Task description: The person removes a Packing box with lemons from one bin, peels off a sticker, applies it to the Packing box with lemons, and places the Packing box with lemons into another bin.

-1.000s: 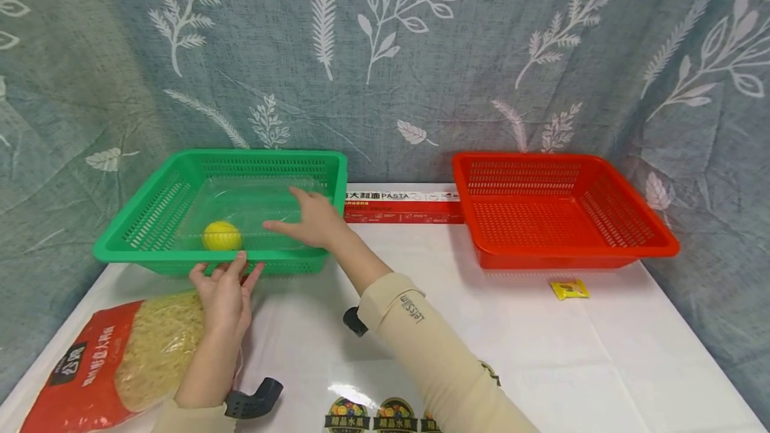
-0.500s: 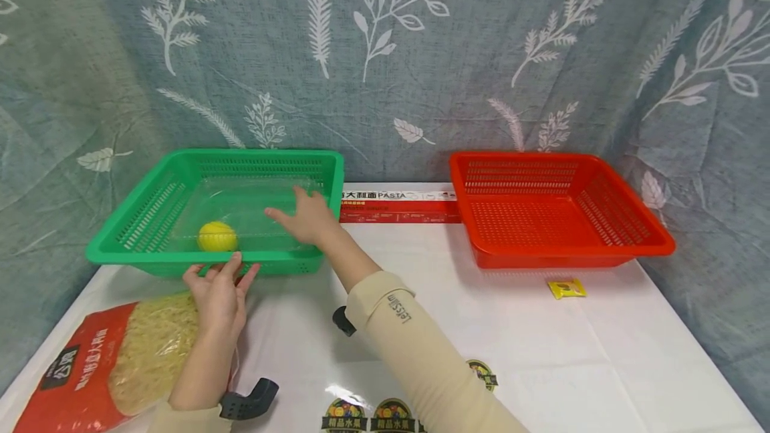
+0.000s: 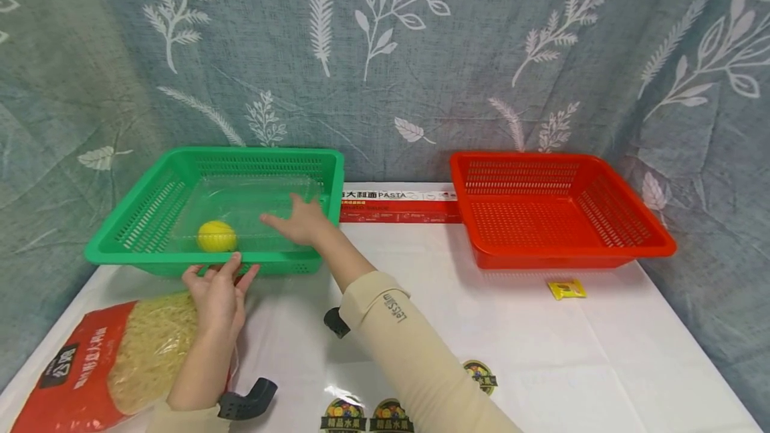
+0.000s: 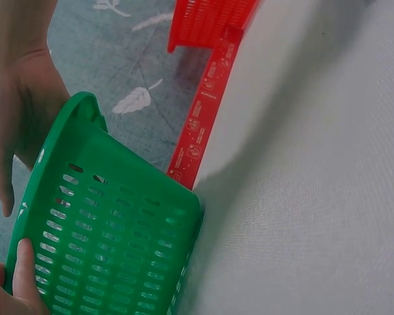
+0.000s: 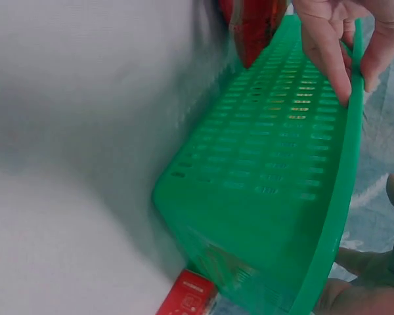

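In the head view a green plastic basket (image 3: 301,256) stands at the left of the table. My left hand (image 3: 216,296) pinches its front rim, with fingers on both sides of the rim in the right wrist view. Inside the basket lies a clear plastic container (image 3: 240,196), its outline faint. A yellow ribbed ball (image 3: 217,236) sits at the front; whether it is in or under the clear plastic I cannot tell. My right hand (image 3: 303,221) reaches over the basket's right side, thumb and forefinger spread. Contact between it and the container is unclear.
A red basket (image 3: 481,259) stands at the right, with a small yellow packet (image 3: 567,289) in front. A bag of pasta (image 3: 102,359) lies at the front left. Behind runs a long red-and-white pasta box (image 3: 400,209). Round fruit stickers (image 3: 344,416) lie near the front edge.
The head view has shifted slightly. My right hand has lowered a little over the green basket, its fingers still spread. My left hand keeps its pinch on the rim.
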`<action>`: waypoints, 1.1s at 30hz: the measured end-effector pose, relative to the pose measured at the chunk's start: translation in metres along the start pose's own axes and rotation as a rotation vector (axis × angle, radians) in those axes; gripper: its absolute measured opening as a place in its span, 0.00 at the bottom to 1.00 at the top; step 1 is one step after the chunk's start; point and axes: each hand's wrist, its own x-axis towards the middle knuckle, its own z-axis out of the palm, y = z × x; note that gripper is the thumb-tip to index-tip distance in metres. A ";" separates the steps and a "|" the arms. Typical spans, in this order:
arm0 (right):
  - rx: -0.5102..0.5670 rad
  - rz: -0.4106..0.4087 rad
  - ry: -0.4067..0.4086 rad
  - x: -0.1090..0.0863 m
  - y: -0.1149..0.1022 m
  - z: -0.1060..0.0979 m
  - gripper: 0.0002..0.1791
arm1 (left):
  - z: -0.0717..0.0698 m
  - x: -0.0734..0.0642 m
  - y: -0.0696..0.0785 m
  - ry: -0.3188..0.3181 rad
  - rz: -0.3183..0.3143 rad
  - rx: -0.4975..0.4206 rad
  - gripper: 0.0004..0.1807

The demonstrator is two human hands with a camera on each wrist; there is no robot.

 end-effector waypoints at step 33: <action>0.003 0.015 -0.014 0.008 0.001 0.009 0.35 | 0.003 0.005 -0.001 -0.005 0.018 -0.023 0.24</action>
